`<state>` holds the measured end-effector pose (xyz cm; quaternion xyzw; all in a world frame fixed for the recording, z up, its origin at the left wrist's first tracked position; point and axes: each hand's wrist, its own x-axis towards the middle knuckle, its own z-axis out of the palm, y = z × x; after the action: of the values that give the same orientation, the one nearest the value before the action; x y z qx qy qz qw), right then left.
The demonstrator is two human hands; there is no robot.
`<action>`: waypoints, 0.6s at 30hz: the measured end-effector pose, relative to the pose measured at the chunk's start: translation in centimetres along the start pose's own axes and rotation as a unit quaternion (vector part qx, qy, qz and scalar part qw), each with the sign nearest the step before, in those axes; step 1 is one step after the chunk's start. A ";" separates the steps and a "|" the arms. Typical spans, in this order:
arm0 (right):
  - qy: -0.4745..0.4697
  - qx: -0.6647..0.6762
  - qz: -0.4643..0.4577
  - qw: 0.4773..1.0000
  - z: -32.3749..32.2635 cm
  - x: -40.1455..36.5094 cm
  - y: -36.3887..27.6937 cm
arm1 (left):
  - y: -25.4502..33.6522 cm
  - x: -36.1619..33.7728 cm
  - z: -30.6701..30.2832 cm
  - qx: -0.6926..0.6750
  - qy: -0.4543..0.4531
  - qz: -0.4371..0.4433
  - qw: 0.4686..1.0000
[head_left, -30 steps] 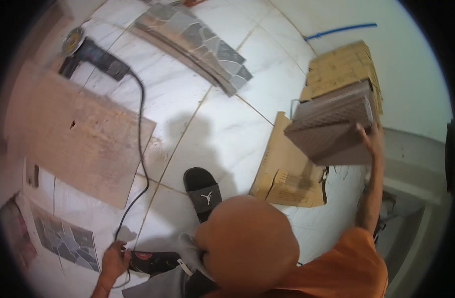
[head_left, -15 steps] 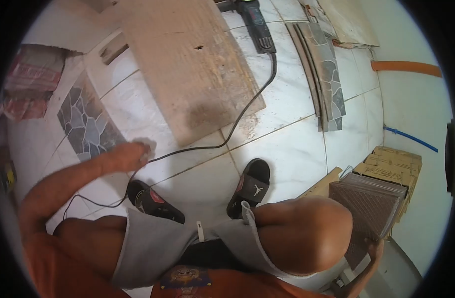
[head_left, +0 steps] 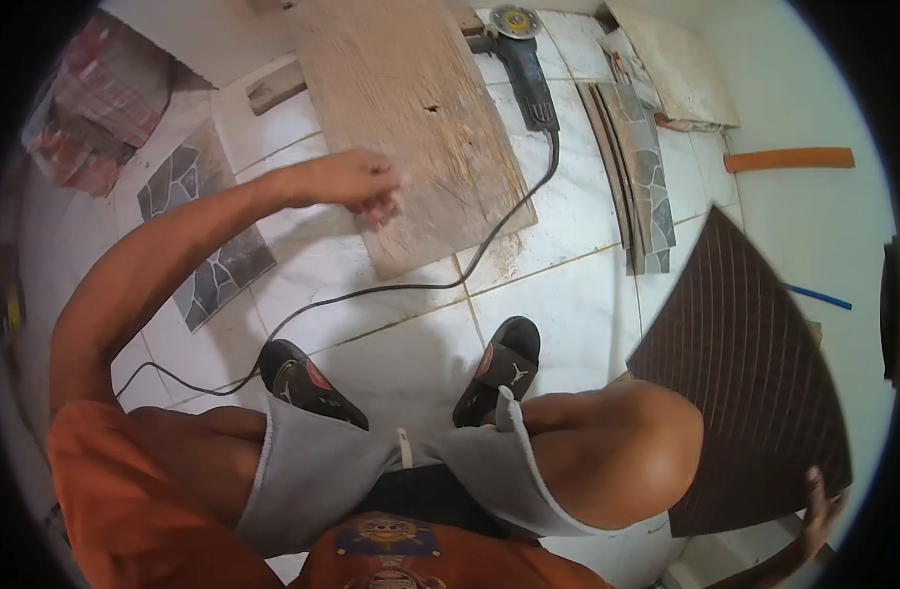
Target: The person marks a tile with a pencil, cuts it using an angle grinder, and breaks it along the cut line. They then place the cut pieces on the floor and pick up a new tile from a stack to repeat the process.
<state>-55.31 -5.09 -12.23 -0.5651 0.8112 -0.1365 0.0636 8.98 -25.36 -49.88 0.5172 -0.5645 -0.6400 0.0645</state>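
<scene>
My right hand grips the lower right edge of a large dark brown tile with a grid of thin lines. The tile is lifted and tilted beside my right knee, hiding most of what lies behind it. Over the near half of a worn plywood board hangs my left hand, its fingers loosely bent and apart, with nothing visible in them. An angle grinder with a round disc lies just right of the board. Its black cord runs across the floor in front of my feet.
A stone-patterned tile piece lies on the left under my forearm. Narrow cut tile strips lie at the right. Red-wrapped packages stand at the far left. An orange pipe and a blue pipe come from the right wall.
My right hand has lifted the brown tile from the stack by the cardboard box, up and to the right. My left hand has moved forward and right, over the board.
</scene>
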 end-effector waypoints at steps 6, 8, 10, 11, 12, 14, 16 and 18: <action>0.093 0.191 -0.191 0.958 8.7 5.3 -16.2 | 4.0 -6.9 -6.9 -0.303 0.093 0.032 0.948; 0.084 0.226 -0.253 0.937 11.7 6.2 -22.1 | 2.8 -9.5 -9.5 -0.360 0.089 0.081 0.925; 0.065 0.208 -0.331 0.918 14.0 6.5 -27.3 | 0.4 -11.7 -12.0 -0.402 0.073 0.144 0.901; 0.083 0.129 -0.458 0.875 15.1 6.9 -29.0 | -0.3 -13.0 -12.4 -0.445 0.098 0.159 0.876; 0.100 0.048 -0.576 0.810 16.3 7.7 -31.2 | -1.0 -14.1 -12.7 -0.460 0.114 0.177 0.862; 0.083 -0.010 -0.706 0.703 19.5 9.2 -36.1 | -2.8 -15.8 -13.2 -0.489 0.153 0.214 0.831; -0.077 0.133 -0.692 0.705 23.6 9.5 -40.2 | -5.2 -16.9 -13.8 -0.524 0.192 0.218 0.801; -0.017 0.064 -0.755 0.652 27.1 9.6 -42.5 | -7.8 -17.8 -14.6 -0.547 0.213 0.184 0.789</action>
<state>-13.51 -31.85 -25.20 -0.9794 0.0920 -0.1795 -0.0114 31.75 -20.33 -43.08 0.4050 -0.1769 -0.6913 0.5717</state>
